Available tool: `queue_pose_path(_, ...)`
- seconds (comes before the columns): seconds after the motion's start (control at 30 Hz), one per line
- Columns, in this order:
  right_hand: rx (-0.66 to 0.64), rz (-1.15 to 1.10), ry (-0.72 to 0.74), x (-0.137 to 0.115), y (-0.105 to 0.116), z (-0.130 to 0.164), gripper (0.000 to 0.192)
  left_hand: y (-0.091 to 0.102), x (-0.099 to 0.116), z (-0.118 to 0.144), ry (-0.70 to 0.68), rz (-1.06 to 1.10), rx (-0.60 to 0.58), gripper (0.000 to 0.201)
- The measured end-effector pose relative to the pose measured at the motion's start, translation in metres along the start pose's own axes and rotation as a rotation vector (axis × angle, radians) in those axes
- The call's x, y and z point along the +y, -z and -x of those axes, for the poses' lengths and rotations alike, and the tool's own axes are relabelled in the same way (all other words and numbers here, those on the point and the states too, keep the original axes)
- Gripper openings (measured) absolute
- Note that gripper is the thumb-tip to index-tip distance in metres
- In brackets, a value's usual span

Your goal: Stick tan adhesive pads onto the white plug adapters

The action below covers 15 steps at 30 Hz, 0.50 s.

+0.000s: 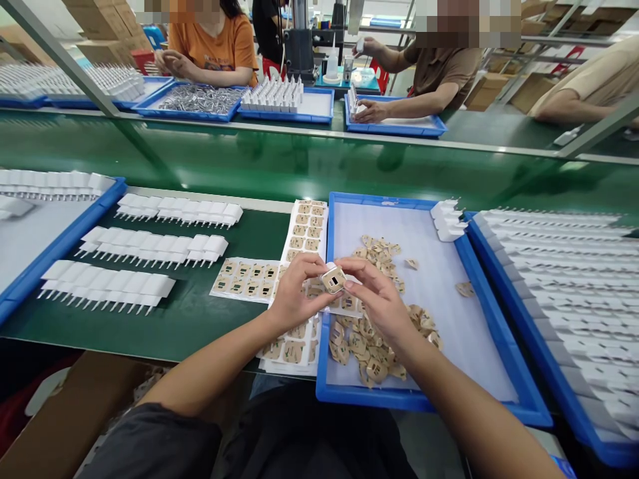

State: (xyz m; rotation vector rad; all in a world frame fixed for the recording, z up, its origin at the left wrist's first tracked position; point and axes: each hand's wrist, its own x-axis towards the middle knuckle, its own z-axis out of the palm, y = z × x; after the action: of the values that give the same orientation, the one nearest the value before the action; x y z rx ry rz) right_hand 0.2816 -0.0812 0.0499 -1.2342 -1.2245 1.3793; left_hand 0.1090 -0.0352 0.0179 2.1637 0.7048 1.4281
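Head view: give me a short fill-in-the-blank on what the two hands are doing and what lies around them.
1. Both hands, left hand and right hand, hold one small white ____ between them.
2. The loose tan stickers lie in a ____ tray.
3. Left of the sticker sheets, white chargers stand in ____ rows on the green mat.

Missing words: charger; blue; three

Green factory desk, belt beyond
A glossy green belt [309, 166] crosses mid-scene; cardboard boxes [94, 26] stack far left; metal struts [60, 56] slant overhead.
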Motion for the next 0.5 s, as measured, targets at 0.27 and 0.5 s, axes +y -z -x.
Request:
queue_pose_path(0.27,0.102,-0.059,0.08,0.009,-0.007,-0.002,0.027,-0.006,0.002,0.0,-0.224,-0.166,0.017,0.042)
queue_pose_path(0.5,0.125,-0.112,0.079,0.013,-0.008,0.0,0.025,-0.006,0.002,0.002,-0.267,-0.154,0.011,0.045)
